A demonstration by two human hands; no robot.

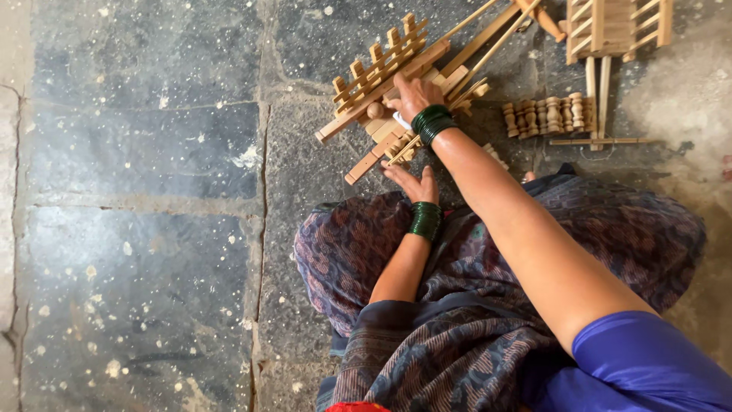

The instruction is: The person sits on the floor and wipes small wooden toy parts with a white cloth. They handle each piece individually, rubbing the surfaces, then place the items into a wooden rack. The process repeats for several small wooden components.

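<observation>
The right hand (412, 94) lies flat with loose fingers on a wooden frame (381, 72) of slats and pegs, which rests on the stone floor (145, 152) far from the knees; the left hand (412, 183) sits nearer, fingers spread narrow, touching a loose strip (374, 158) at the frame's near edge; a row of turned wooden pegs (545, 116) stands to the right, apart.

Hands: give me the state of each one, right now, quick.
Left hand: open, fingers flat against the slatted pale wooden frame.
Right hand: curled on top of that frame; a firm grip cannot be told.
</observation>
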